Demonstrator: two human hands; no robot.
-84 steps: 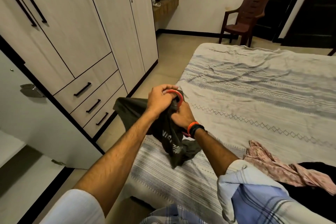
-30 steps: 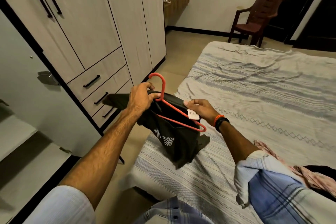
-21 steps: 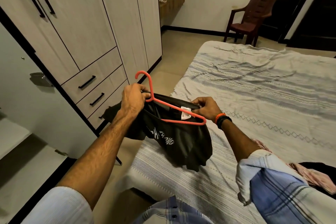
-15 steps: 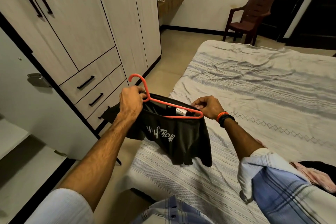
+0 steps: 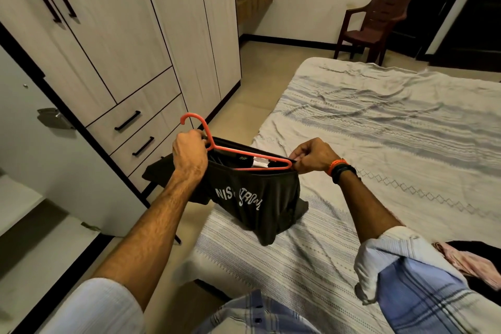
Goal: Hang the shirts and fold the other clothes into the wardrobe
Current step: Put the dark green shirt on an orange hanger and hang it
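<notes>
Two big things frame your view: the wardrobe (image 5: 116,43) on your left, its tall doors and drawers closed except one door swung open at the near left edge, and the bed (image 5: 393,144) on your right under a striped grey cover. Brown plastic chair (image 5: 374,19) sits at the far wall, well apart from you. Pink garment (image 5: 469,263) and something dark lie bunched on the bed at your right elbow. The dark shirt (image 5: 257,198) with white lettering hangs in the air between your hands, over the near-left corner of the bed, its lower hem just touching or just above the cover, can't tell which. Orange hanger (image 5: 238,154) is inside the neck opening, hook sticking up and left toward the drawers. Your left hand (image 5: 189,157) is curled tight around the shirt's shoulder and the hanger just below the hook. Your right hand (image 5: 311,156) pinches the shirt fabric at the hanger's right tip, fingers curled. Orange and black bands (image 5: 340,168) on your right wrist.
</notes>
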